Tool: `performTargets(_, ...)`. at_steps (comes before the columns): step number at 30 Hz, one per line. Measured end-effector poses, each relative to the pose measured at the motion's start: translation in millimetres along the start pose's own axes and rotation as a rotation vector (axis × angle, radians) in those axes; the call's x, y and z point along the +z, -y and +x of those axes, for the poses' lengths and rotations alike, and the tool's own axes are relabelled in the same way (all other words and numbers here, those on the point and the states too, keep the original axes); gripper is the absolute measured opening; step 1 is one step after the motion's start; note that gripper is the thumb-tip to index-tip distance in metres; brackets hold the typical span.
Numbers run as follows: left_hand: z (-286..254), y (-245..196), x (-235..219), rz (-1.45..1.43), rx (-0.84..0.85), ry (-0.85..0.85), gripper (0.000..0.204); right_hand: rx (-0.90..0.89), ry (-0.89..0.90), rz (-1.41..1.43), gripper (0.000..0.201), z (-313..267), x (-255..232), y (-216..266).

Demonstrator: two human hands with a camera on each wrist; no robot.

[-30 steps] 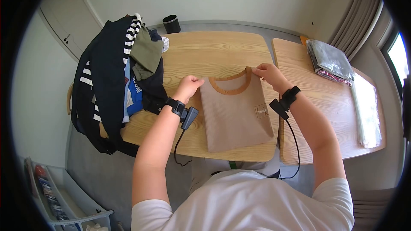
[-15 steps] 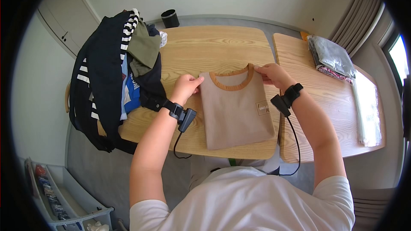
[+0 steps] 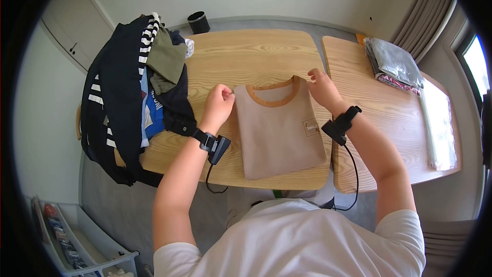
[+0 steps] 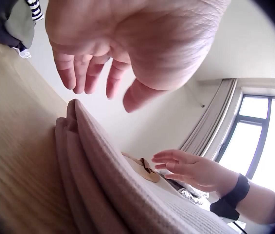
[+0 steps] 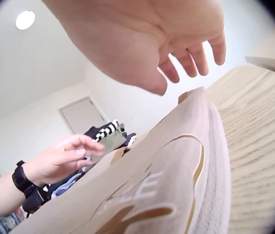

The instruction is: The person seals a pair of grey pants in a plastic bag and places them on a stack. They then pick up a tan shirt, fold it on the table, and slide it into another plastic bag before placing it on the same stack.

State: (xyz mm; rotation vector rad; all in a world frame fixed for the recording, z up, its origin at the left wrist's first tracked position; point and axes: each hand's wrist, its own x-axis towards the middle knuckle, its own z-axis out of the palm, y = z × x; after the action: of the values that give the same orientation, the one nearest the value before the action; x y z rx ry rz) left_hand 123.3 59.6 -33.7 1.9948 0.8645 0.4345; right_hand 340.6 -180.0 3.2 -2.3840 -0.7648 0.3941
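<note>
A: Main item?

B: Beige-brown shirt (image 3: 279, 146), folded to a near-rectangle, lying flat on the table (image 3: 246, 51), close to the person's edge. Stacked layers visible along the side in both wrist views.

A: Markings?

B: Orange-brown collar (image 3: 271, 104) at the far end, boxed print (image 3: 310, 127) toward the right edge. Lettering too small to read in full.

A: Left hand?

B: Left hand (image 3: 219, 105) just beside the shirt's far left corner. Fingers loosely bent, slightly spread, thumb separate. Gap between fingertips and cloth in the left wrist view.

A: Right hand?

B: Right hand (image 3: 323, 90) near the far right corner, by the collar. Same relaxed shape: fingers softly curved, thumb apart, tips above the cloth in the right wrist view.

A: Left of the shirt?

B: Heaped clothes at the table's left end: black garment (image 3: 120, 82) draped over the side, black-and-white striped piece (image 3: 146, 46), olive piece (image 3: 168, 59), blue printed piece (image 3: 154, 113).

A: Other side?

B: Second table (image 3: 379, 138), just beside the first. On top, plastic-wrapped stack (image 3: 392, 59) at the far end, shiny clear sheets (image 3: 438, 128) along the right edge.

A: Background?

B: Dark bin (image 3: 198, 22) on the floor beyond the table.
</note>
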Motion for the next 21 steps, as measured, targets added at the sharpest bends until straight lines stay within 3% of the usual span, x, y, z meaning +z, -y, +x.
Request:
performTargets(2, -27, -32, -7, 0.238, 0.588, 0.103, 0.062, -0.509, -0.101, -0.262, 0.057, -12, 14, -3)
performTargets(3, -37, -41, -9, 0.236, 0.58, 0.113, 0.062, -0.501, -0.092, -0.261, 0.057, -22, 17, 3)
performTargets(5, -52, -52, -11, 0.69, 0.575, 0.601, 0.105, -0.404, 0.177, -0.598, 0.074, -43, 16, 25)
performTargets(6, -52, -51, -10, 0.686, 0.569, 0.616, 0.105, -0.395, 0.189, -0.595, 0.074, -45, 16, 27)
performTargets(8, -47, -49, -8, 0.877, 0.518, 0.776, 0.124, -0.343, 0.33, -0.678, 0.078, -40, 18, 26)
performTargets(15, -51, -55, -4, 0.897, 0.488, 0.786, 0.125, -0.381, 0.318, -0.601, 0.077, -32, 16, 14)
performTargets(18, -51, -52, -3, 0.891, 0.467, 0.775, 0.125, -0.469, 0.281, -0.634, 0.073, -93, -2, 31)
performTargets(21, -48, -49, -3, 0.862, 0.494, 0.757, 0.125, -0.656, 0.3, -0.777, 0.078, -172, 3, 14)
